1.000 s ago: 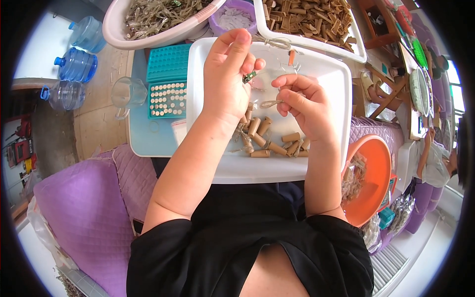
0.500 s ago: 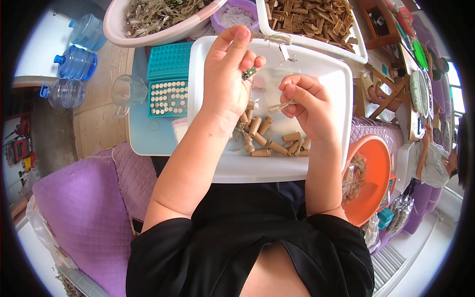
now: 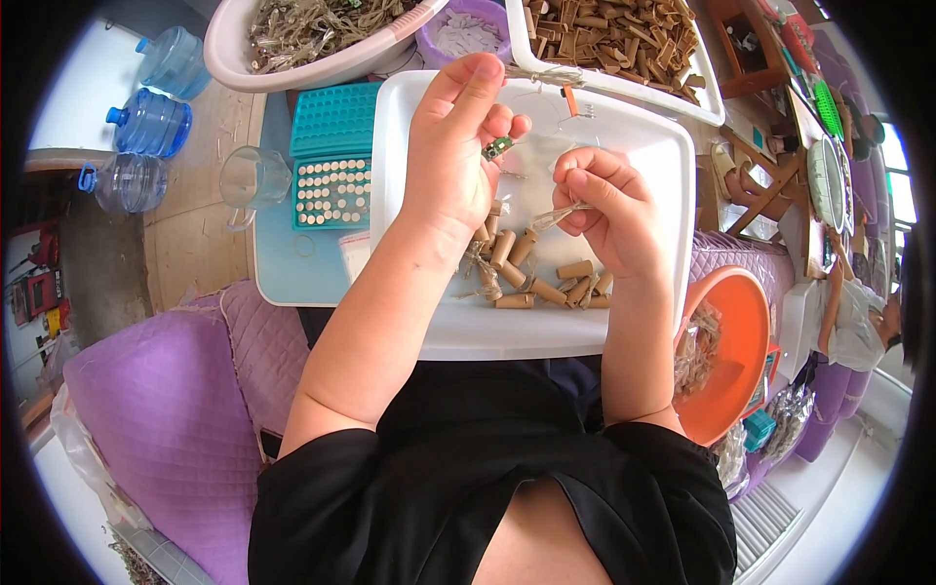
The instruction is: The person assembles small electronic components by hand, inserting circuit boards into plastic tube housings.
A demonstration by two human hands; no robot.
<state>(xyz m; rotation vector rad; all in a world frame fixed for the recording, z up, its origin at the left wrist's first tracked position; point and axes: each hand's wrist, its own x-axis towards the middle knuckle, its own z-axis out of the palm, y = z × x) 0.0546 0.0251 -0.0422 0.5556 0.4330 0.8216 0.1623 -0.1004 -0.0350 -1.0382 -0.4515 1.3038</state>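
My left hand (image 3: 453, 146), raised over the white tray (image 3: 468, 341), pinches a bundle of thin tan wire (image 3: 546, 75) between thumb and forefinger. A small green circuit board (image 3: 497, 148) shows by its curled lower fingers. From the bundle hangs a little orange piece (image 3: 570, 100) with pale tips. Lower and to the right, my right hand (image 3: 609, 200) is closed on a looped bunch of pale thin wire (image 3: 559, 216). Several brown cardboard-like tubes (image 3: 514, 301) lie in the tray below both hands, some with wire bunches on them.
A pink basin (image 3: 219, 58) of wire bundles and a white bin (image 3: 717, 102) of brown tubes stand beyond the tray. Left are a teal holder (image 3: 336, 117) with round white pieces and a clear jug (image 3: 253, 180). An orange basin (image 3: 736, 390) sits at right.
My left hand has shifted slightly right with the bundle, and the dangling piece now shows its orange side. The wire bunch at my right hand has tilted and shows more loops.
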